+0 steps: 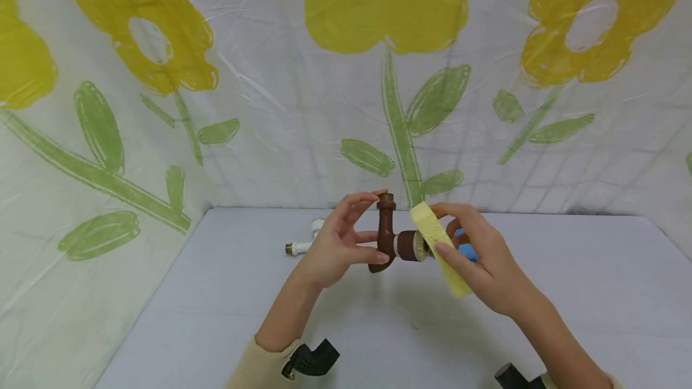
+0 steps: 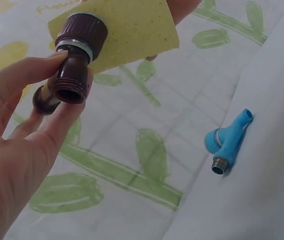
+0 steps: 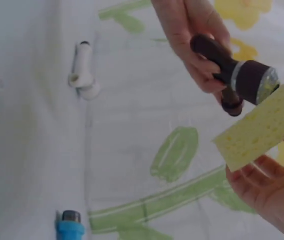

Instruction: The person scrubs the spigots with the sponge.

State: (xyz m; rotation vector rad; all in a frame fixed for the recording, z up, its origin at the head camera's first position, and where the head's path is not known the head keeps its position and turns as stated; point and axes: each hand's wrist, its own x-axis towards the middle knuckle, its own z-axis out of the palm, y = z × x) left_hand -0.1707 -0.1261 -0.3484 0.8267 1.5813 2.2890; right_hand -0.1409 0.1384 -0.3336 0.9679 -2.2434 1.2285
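My left hand (image 1: 336, 248) holds a brown T-shaped pipe fitting (image 1: 385, 224) between thumb and fingers, above the table. In the left wrist view the fitting (image 2: 74, 67) shows an open threaded end and a wide ribbed round part behind a silver ring. A flat yellow sponge (image 1: 440, 251) is pinched by my right hand (image 1: 483, 260), thumb on one side and fingers on the other. The sponge (image 3: 267, 120) lies against or very close to the fitting's wide round end, whose face looks speckled; exact contact is hidden.
A white fitting (image 1: 298, 249) lies on the table (image 1: 216, 305) behind my left hand. Partly covered by my right hand is a blue fitting (image 1: 468, 251) with a metal threaded end. A sheet (image 1: 281, 137) with painted flowers hangs along the back edge.
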